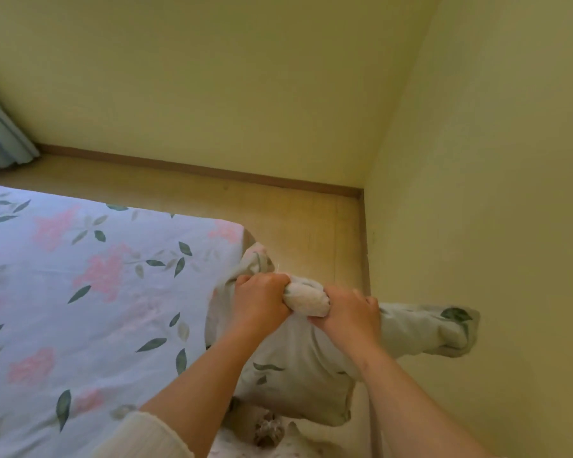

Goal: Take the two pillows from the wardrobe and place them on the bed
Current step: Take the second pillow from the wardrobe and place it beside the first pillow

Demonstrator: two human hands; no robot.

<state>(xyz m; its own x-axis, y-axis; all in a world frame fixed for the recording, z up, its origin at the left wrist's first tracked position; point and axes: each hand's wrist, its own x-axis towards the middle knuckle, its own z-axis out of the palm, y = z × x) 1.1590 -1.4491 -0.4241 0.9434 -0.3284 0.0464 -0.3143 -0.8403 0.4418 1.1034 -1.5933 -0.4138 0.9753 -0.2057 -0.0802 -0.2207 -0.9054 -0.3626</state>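
Observation:
I hold one pillow in a pale green case with leaf prints, in front of me beside the bed's near right corner. My left hand and my right hand both grip its bunched top edge, a fist on each side. The pillow hangs down from my hands, its right end sticking out toward the right wall. The bed, covered in a light blue sheet with pink flowers and dark green leaves, fills the left of the view. A second pillow and the wardrobe are out of sight.
A strip of wooden floor runs between the bed and the yellow walls, which meet in a corner at right. A pale blue curtain hangs at the far left.

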